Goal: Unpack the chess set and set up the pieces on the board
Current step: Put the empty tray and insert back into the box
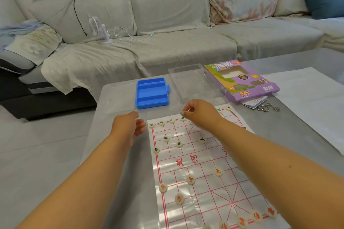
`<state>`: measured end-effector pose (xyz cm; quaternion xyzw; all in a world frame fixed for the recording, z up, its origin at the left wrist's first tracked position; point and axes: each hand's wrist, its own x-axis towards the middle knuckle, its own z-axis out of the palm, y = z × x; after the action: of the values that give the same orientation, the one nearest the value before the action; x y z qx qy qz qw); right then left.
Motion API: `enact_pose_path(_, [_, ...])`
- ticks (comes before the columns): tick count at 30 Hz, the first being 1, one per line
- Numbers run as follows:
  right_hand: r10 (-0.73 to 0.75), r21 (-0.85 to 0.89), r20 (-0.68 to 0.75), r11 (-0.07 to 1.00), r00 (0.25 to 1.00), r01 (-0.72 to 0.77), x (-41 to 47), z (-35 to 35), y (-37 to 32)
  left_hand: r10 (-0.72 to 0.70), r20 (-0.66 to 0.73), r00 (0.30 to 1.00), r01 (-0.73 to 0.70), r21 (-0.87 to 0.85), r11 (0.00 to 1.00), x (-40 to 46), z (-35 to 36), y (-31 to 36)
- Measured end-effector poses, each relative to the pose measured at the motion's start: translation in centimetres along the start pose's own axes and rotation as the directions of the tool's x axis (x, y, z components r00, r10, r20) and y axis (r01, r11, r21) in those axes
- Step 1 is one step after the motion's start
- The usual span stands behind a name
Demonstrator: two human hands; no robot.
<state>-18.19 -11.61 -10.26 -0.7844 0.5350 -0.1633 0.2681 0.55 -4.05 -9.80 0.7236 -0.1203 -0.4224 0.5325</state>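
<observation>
A person's right hand (197, 111) pinches a small piece above the far edge of the board (202, 165) on the counter (119, 154); the left hand (133, 126) hovers, fingers relaxed, near the blue box (151, 93).

Right hand (197, 111) pinches a small piece over far edge of xiangqi board sheet (195, 161) — left hand (134, 126) relaxed beside it; blue case (151, 93), purple box (242, 80) behind.
</observation>
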Motion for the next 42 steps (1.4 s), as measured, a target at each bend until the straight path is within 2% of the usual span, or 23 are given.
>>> enact_pose_path(5, [-0.034, -0.019, 0.021, 0.999, 0.999, 0.035, 5.5, 3.0, -1.8, -0.126, 0.029, 0.992, 0.129, -0.18, 0.975, 3.1, 0.7, 0.9])
enact_pose_path(11, [-0.027, -0.229, 0.116, 0.972, 0.993, 0.054, 10.4, 5.9, -2.1, -0.21, 0.035, 0.977, 0.211, -0.292, 0.933, 5.9, 0.7, 2.1])
enact_pose_path(14, [-0.042, -0.272, 0.076, 0.96, 0.996, 0.061, 11.3, 6.6, -2.3, -0.223, 0.064, 0.973, 0.231, -0.359, 0.904, 6.7, 0.7, 2.2])
enact_pose_path(16, [-0.047, -0.171, 0.021, 0.984, 0.999, 0.05, 11.4, 6.6, -2.3, -0.232, 0.07, 0.97, 0.241, -0.398, 0.885, 7.1, 0.7, 2.1])
enact_pose_path(20, [-0.022, 0.223, -0.028, 0.974, 0.999, 0.028, 10.4, 5.9, -2.1, -0.226, 0.093, 0.97, 0.242, -0.506, 0.828, 6.9, 0.9, 2.1])
enact_pose_path(22, [0.038, 0.445, 0.001, 0.895, 0.999, -0.035, 9.6, 5.5, -2.0, -0.223, 0.083, 0.971, 0.231, -0.554, 0.8, 6.5, 1.0, 1.9])
enact_pose_path(26, [0.206, 0.661, 0.029, 0.73, 0.978, -0.173, 8.4, 4.9, -2.0, -0.198, 0.074, 0.977, 0.205, -0.555, 0.806, 5.9, 1.0, 1.3])
enact_pose_path(30, [0.31, 0.857, 0.113, 0.451, 0.944, -0.251, 7.2, 4.1, -2.9, -0.095, 0.04, 0.995, 0.102, -0.517, 0.85, 5.3, 1.0, 0.9])
enact_pose_path(31, [0.306, 0.886, 0.131, 0.39, 0.943, -0.25, 7.0, 3.9, -3.2, -0.062, 0.033, 0.998, 0.07, -0.52, 0.851, 5.1, 1.0, 0.9])
enact_pose_path(33, [0.296, 0.911, 0.139, 0.336, 0.945, -0.239, 6.5, 3.4, -3.6, -0.009, 0.021, 1.0, 0.02, -0.555, 0.832, 4.8, 0.9, 0.9])
enact_pose_path(38, [0.292, 0.897, 0.136, 0.369, 0.947, -0.243, 5.9, 2.7, -4.1, 0.148, 0.055, 0.988, -0.071, -0.683, 0.727, 4.5, 0.0, 1.5])
enact_pose_path(42, [0.281, 0.887, 0.138, 0.392, 0.95, -0.245, 5.3, 2.7, -4.1, 0.165, 0.147, 0.975, -0.005, -0.732, 0.681, 4.3, -0.4, 2.0])
